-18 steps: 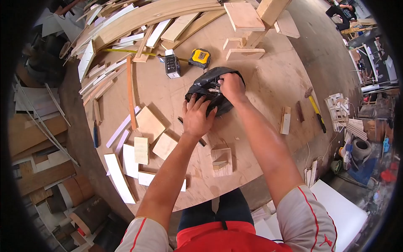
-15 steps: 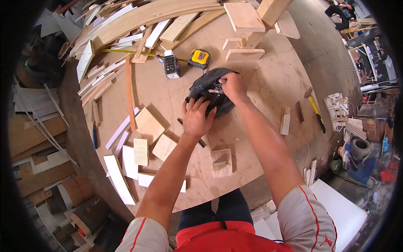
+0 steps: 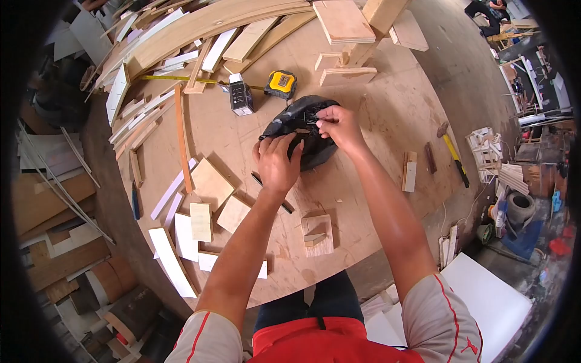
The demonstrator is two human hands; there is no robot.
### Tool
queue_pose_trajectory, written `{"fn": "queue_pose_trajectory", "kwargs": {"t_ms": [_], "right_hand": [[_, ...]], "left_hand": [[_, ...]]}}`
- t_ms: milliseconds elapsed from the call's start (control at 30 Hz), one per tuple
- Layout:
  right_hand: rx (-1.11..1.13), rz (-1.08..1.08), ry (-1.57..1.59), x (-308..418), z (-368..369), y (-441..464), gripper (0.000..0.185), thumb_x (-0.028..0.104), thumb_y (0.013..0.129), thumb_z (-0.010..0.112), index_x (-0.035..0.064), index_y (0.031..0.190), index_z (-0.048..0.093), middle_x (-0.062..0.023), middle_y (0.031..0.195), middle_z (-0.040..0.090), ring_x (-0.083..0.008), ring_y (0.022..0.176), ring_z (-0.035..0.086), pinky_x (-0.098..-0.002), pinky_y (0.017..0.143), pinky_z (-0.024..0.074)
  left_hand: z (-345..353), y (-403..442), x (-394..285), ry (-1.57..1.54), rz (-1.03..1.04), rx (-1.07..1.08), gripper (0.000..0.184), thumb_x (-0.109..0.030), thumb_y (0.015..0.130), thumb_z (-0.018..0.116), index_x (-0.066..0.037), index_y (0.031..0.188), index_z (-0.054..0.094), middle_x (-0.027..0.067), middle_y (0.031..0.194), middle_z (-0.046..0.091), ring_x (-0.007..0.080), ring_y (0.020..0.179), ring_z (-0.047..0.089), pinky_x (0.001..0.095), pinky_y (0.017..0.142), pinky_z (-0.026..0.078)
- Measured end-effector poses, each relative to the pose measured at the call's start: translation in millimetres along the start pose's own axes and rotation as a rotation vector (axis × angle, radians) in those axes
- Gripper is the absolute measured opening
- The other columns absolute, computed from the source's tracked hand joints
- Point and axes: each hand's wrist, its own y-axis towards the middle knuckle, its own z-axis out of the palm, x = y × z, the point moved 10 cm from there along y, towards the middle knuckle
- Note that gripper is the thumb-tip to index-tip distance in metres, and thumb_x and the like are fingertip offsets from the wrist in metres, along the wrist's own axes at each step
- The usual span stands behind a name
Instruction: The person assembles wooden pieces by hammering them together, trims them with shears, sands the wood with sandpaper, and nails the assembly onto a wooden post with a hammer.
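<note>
A black plastic bag (image 3: 317,158) sits on the plywood table with its mouth spread wide. Thin dark nails (image 3: 309,118) show inside it. My left hand (image 3: 278,162) grips the bag's near-left rim, fingers curled over the edge. Over the opening, my right hand (image 3: 340,127) pinches what look like a few nails between thumb and fingertips. Just beyond the bag are a yellow and black tape measure (image 3: 281,83) and a small black-and-white box (image 3: 241,95). A dark pen-like stick (image 3: 283,202) lies partly hidden under my left wrist.
Wood strips (image 3: 248,42) are piled at the far left. Loose blocks (image 3: 212,184) lie left of my left arm. A wooden assembly (image 3: 345,60) rises at the far side. On the right is a hammer (image 3: 452,154) with a yellow and black handle. Another person (image 3: 484,18) sits in the distance.
My right hand has shifted from the bag's far-right rim to over its mouth, now pinching nails. My left hand keeps hold of the rim, and the bag's mouth looks wider.
</note>
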Motion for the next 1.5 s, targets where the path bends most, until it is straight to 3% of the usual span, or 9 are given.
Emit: {"fn": "queue_pose_trajectory", "kwargs": {"t_ms": [167, 367, 667, 767, 867, 967, 1000, 1200, 1500], "right_hand": [[0.130, -0.065, 0.022, 48, 16, -51, 0.022, -0.006, 0.091, 0.074, -0.0024, 0.111, 0.067, -0.0062, 0.093, 0.073, -0.0116, 0.080, 0.070, -0.0262, 0.068, 0.0587], [0.024, -0.153, 0.257, 54, 12, -100, 0.018, 0.002, 0.091, 0.081, -0.0022, 0.108, 0.073, -0.0070, 0.094, 0.075, -0.0112, 0.080, 0.070, -0.0263, 0.070, 0.0573], [-0.148, -0.427, 0.232, 50, 17, -193, 0.010, -0.003, 0.095, 0.075, -0.0049, 0.105, 0.075, -0.0075, 0.098, 0.072, -0.0130, 0.087, 0.071, -0.0275, 0.077, 0.0569], [-0.136, -0.356, 0.098, 41, 13, -216, 0.006, 0.000, 0.097, 0.074, -0.0034, 0.102, 0.074, -0.0078, 0.097, 0.073, -0.0129, 0.086, 0.071, -0.0273, 0.076, 0.0559], [-0.137, -0.276, 0.115, 27, 4, -240, 0.007, 0.004, 0.098, 0.073, -0.0021, 0.100, 0.074, -0.0088, 0.092, 0.074, -0.0140, 0.083, 0.072, -0.0288, 0.074, 0.0555], [-0.145, -0.258, -0.127, 4, -4, -266, 0.007, 0.007, 0.098, 0.072, -0.0002, 0.101, 0.072, -0.0126, 0.087, 0.075, -0.0186, 0.080, 0.073, -0.0323, 0.072, 0.0553], [-0.122, -0.293, -0.173, -2, -3, -274, 0.007, 0.007, 0.098, 0.072, 0.0002, 0.101, 0.071, -0.0143, 0.087, 0.075, -0.0221, 0.079, 0.073, -0.0342, 0.071, 0.0553], [-0.001, -0.484, -0.410, -12, 18, -302, 0.005, 0.008, 0.098, 0.067, 0.0033, 0.100, 0.065, -0.0186, 0.087, 0.073, -0.0422, 0.082, 0.071, -0.0473, 0.070, 0.0549], [0.034, -0.579, -0.485, -21, 29, -300, 0.003, 0.009, 0.099, 0.063, 0.0081, 0.101, 0.065, -0.0157, 0.085, 0.073, -0.0421, 0.079, 0.071, -0.0529, 0.067, 0.0537]], "left_hand": [[-39, 11, -48, 0.074, 0.222, -0.133, 0.024, -0.026, 0.081, 0.085, -0.019, 0.104, 0.082, -0.0044, 0.097, 0.077, 0.0198, 0.097, 0.065, 0.0419, 0.095, 0.042], [-57, 0, -63, -0.083, 0.215, -0.101, 0.013, -0.021, 0.076, 0.088, -0.020, 0.087, 0.083, -0.0086, 0.084, 0.075, 0.0175, 0.087, 0.064, 0.0373, 0.083, 0.042], [-75, -68, -77, -0.127, 0.173, -0.030, 0.009, -0.022, 0.078, 0.088, -0.018, 0.085, 0.084, -0.0066, 0.090, 0.079, 0.0181, 0.085, 0.066, 0.0378, 0.078, 0.042], [-73, -90, -81, -0.206, 0.147, 0.036, 0.013, -0.018, 0.079, 0.088, -0.014, 0.091, 0.084, -0.0007, 0.091, 0.079, 0.0225, 0.087, 0.067, 0.0390, 0.079, 0.046], [-75, -110, -80, -0.388, 0.008, 0.177, 0.032, -0.014, 0.077, 0.089, -0.007, 0.107, 0.082, 0.0100, 0.102, 0.079, 0.0280, 0.095, 0.068, 0.0413, 0.085, 0.053], [-84, -148, -60, -0.478, -0.032, 0.234, 0.054, -0.014, 0.074, 0.092, -0.002, 0.124, 0.076, 0.0189, 0.119, 0.075, 0.0328, 0.108, 0.069, 0.0431, 0.095, 0.056], [-80, -165, -50, -0.457, -0.066, 0.324, 0.069, -0.013, 0.071, 0.094, -0.002, 0.134, 0.070, 0.0206, 0.133, 0.069, 0.0341, 0.120, 0.066, 0.0427, 0.104, 0.054], [-63, -213, -44, -0.403, -0.031, 0.320, 0.070, -0.008, 0.070, 0.093, -0.002, 0.135, 0.068, 0.0198, 0.133, 0.068, 0.0367, 0.123, 0.064, 0.0439, 0.106, 0.052], [-33, -221, -26, -0.390, 0.031, 0.246, 0.046, -0.002, 0.074, 0.089, -0.003, 0.118, 0.076, 0.0139, 0.124, 0.073, 0.0331, 0.114, 0.069, 0.0407, 0.094, 0.057]]}}
